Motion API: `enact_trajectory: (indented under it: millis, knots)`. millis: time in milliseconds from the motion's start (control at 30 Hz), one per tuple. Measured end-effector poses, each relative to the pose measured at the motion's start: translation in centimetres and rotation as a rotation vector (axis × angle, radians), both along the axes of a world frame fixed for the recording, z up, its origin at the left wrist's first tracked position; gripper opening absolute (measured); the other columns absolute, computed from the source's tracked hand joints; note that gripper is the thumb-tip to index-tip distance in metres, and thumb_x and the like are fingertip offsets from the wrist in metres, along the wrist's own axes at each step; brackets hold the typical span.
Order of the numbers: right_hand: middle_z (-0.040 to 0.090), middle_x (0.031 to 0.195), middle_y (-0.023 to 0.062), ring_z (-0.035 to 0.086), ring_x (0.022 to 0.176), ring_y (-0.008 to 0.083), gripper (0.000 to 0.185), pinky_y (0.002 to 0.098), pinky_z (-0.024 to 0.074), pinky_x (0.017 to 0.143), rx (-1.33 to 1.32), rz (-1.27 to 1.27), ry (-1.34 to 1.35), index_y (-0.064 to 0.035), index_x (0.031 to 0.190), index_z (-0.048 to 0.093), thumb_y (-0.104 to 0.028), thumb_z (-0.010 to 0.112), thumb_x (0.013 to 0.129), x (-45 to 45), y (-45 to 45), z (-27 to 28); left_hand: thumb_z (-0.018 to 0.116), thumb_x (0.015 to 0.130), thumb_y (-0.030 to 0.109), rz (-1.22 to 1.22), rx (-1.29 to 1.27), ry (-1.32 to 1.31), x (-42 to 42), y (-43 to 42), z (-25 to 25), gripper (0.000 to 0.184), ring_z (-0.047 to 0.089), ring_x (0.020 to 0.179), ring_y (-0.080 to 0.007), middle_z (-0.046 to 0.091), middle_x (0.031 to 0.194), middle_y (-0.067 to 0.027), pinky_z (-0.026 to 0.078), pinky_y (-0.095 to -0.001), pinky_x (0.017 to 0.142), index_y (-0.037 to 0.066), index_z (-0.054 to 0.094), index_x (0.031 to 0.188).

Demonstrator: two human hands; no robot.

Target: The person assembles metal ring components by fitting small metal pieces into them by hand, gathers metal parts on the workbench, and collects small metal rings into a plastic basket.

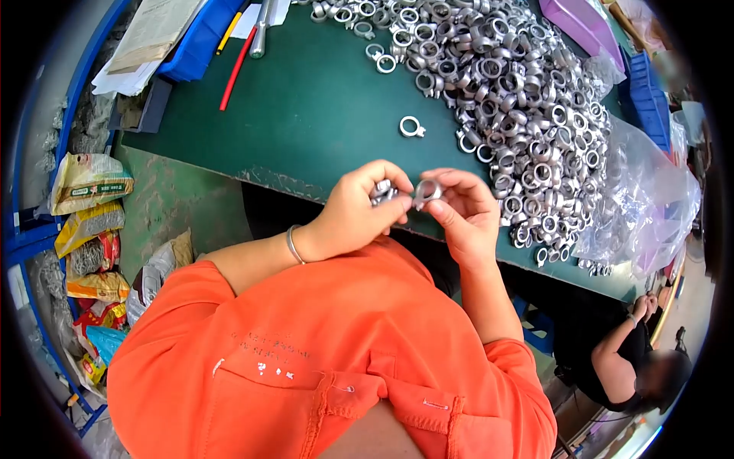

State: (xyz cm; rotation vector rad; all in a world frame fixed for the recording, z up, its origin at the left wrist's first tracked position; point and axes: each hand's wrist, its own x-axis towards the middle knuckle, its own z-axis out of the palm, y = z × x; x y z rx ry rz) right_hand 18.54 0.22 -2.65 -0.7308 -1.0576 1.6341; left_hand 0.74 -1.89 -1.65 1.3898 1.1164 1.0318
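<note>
Left hand [350,210] curls round rings [381,187]; right hand [472,226] pinches one ring [419,192] in its fingers, best held lightly by the rim.

I wear a bright orange short-sleeved shirt [275,329] with contrasting stitching, small dark lettering and white marks above a chest seam, gathered, rough-edged fabric near the opening, and a plain silver-coloured bangle [293,245] on my left wrist.

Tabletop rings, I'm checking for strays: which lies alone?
The ring just beyond the left hand, bare tabletop all round it; the others crowd in or beside the pile.
</note>
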Motion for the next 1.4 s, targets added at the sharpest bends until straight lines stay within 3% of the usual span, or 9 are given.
enact_trajectory:
  millis: [100, 200, 467, 667, 767, 867, 967, 1133, 1400]
  knots:
    - [0.055, 0.112, 0.0167, 0.058, 0.095, 0.0201, 0.034, 0.0325, 0.0515, 0.081, 0.015, -0.028, 0.055, 0.0008, 0.103, 0.051, 0.014, 0.064, 0.074, 0.0, -1.1, 0.0, 0.052, 0.091, 0.011, -0.042, -0.737, -0.661, -0.7, -0.3, 0.2, 0.017, 0.064, 0.076, -0.0184, 0.061, 0.093, -0.0117, 0.055, -0.0261, 0.058, 0.0, 0.054, 0.103]
    - [0.057, 0.107, 0.0155, 0.059, 0.093, 0.0206, 0.033, 0.0315, 0.0506, 0.079, 0.037, -0.082, 0.035, -0.001, 0.094, 0.05, 0.013, 0.067, 0.07, -0.7, -2.2, 0.1, 0.053, 0.091, 0.014, -0.049, -0.752, -0.762, -1.1, -1.3, -0.1, 0.021, 0.065, 0.079, -0.0207, 0.062, 0.096, -0.0131, 0.057, -0.0274, 0.059, -0.001, 0.054, 0.106]
    - [0.058, 0.082, 0.0121, 0.057, 0.077, 0.0287, 0.012, 0.0341, 0.0461, 0.069, 0.747, -0.214, -0.908, -0.0022, 0.085, 0.061, 0.002, 0.064, 0.075, -1.4, 0.9, 0.7, 0.061, 0.083, 0.005, -0.337, -1.024, -0.624, -4.4, -3.8, -3.1, 0.02, 0.066, 0.077, -0.0205, 0.063, 0.09, -0.015, 0.057, -0.0249, 0.057, -0.001, 0.054, 0.1]
    - [0.051, 0.076, 0.0116, 0.052, 0.071, 0.0295, 0.016, 0.0394, 0.0439, 0.063, 0.948, -0.346, -1.247, -0.0048, 0.088, 0.06, -0.011, 0.066, 0.075, -4.1, 4.7, -0.7, 0.045, 0.094, 0.023, 0.091, -1.126, -0.898, -1.6, -2.3, -12.4, 0.033, 0.057, 0.104, -0.0302, 0.053, 0.115, -0.0169, 0.047, -0.0452, 0.09, -0.002, 0.049, 0.116]
    - [0.053, 0.078, 0.012, 0.053, 0.072, 0.0306, 0.013, 0.0387, 0.0454, 0.063, 0.869, -0.218, -1.426, -0.0042, 0.083, 0.059, -0.012, 0.067, 0.075, -3.9, 4.3, -0.3, 0.037, 0.096, 0.033, -0.077, -1.034, -0.703, -1.3, -1.4, -11.6, 0.045, 0.056, 0.105, -0.0324, 0.051, 0.124, -0.0171, 0.044, -0.0477, 0.092, 0.0, 0.044, 0.126]
    - [0.056, 0.083, 0.0101, 0.057, 0.076, 0.0213, 0.011, 0.0288, 0.0475, 0.065, 0.658, -0.128, -0.982, -0.0023, 0.083, 0.059, -0.003, 0.067, 0.076, -2.5, 2.7, -0.3, 0.052, 0.092, 0.028, -0.304, -0.965, -0.432, -1.2, -2.1, -9.1, 0.043, 0.057, 0.105, -0.025, 0.055, 0.12, -0.0135, 0.049, -0.0376, 0.085, 0.002, 0.047, 0.125]
    - [0.057, 0.1, 0.0115, 0.057, 0.088, 0.0171, 0.021, 0.0285, 0.0488, 0.076, 0.383, 0.027, -0.441, -0.0008, 0.088, 0.053, 0.009, 0.066, 0.074, -1.2, 0.1, -0.6, 0.065, 0.084, 0.014, -0.554, -0.647, -0.174, -2.1, -3.4, -5.5, 0.025, 0.061, 0.073, -0.0109, 0.063, 0.089, -0.0064, 0.051, -0.0224, 0.058, -0.001, 0.061, 0.102]
    - [0.056, 0.109, 0.0179, 0.058, 0.096, 0.0198, 0.03, 0.0317, 0.0493, 0.082, 0.148, 0.042, 0.042, -0.0033, 0.095, 0.045, 0.011, 0.062, 0.076, -0.4, -3.5, -2.2, 0.067, 0.081, 0.005, -0.154, -0.461, -0.437, -2.0, -3.2, -0.5, 0.015, 0.059, 0.07, -0.009, 0.063, 0.085, -0.0063, 0.049, -0.02, 0.058, -0.001, 0.061, 0.093]
    - [0.054, 0.111, 0.0206, 0.059, 0.097, 0.0213, 0.03, 0.0337, 0.0504, 0.085, 0.306, -0.03, -0.112, -0.0026, 0.096, 0.042, 0.015, 0.058, 0.077, 0.3, -5.7, -3.2, 0.067, 0.078, -0.001, -0.125, -0.094, -0.258, -0.2, -3.4, -1.2, 0.009, 0.057, 0.069, -0.0082, 0.06, 0.081, -0.0047, 0.047, -0.0182, 0.059, -0.004, 0.064, 0.086]
